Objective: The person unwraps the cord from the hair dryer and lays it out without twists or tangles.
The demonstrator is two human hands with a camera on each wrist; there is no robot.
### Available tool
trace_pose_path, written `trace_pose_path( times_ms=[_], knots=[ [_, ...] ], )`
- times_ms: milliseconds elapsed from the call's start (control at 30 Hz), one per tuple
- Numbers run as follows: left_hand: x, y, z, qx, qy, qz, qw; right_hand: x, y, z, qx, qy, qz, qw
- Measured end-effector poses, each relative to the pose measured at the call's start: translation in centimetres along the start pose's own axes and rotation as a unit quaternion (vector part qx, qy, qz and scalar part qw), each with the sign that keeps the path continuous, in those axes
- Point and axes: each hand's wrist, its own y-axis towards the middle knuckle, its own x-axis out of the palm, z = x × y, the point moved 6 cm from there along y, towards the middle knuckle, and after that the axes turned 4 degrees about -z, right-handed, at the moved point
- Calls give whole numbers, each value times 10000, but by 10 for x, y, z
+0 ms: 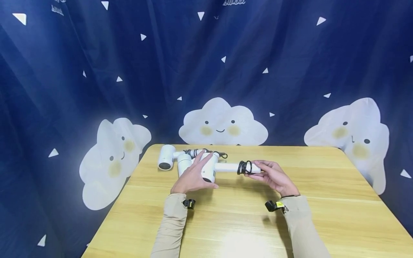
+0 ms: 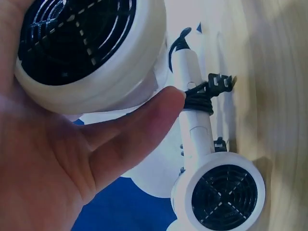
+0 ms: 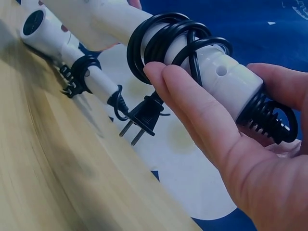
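Note:
A white hair dryer (image 1: 226,167) is held in both hands, its handle pointing right. My left hand (image 1: 193,177) grips its barrel, fingers over the top and thumb below. The left wrist view shows its black round grille (image 2: 77,38) close to the palm. My right hand (image 1: 274,175) holds the handle's end, where a black cord (image 3: 173,43) is wound in loops and a two-pin plug (image 3: 144,115) hangs down. A second white hair dryer (image 1: 166,157) lies behind and to the left, cord wrapped round its handle. Another white rounded body (image 1: 184,163) shows beside my left fingers.
The hair dryers are at the far left part of a light wooden table (image 1: 316,215). Right behind the table hangs a dark blue curtain (image 1: 277,43) with white clouds and triangles. Small black cameras (image 1: 272,205) sit at both wrists.

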Motion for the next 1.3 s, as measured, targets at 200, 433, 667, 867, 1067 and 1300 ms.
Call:
trace_pose_path(
  times_ms=[200,433,667,867,1067,1300],
  knots=[
    [2,1,-1,-2,-224,-21,9997,0,0,1,22,-61,-118,9999],
    [3,2,-1,66,-181,35,9998,-1,1,1,92,-100,-180,9997],
    [0,2,-3,29,-162,244,9996,1,1,-2,120,-154,-411,9990],
    [-4,2,-2,13,-178,338,9993,-9,0,1,387,-154,-375,9984],
    [-6,0,-2,-10,-236,288,9993,-25,2,10,363,-253,-24,9990],
    [-11,-3,-1,-95,-333,259,9991,-34,8,30,378,-192,237,9988]
  ],
)
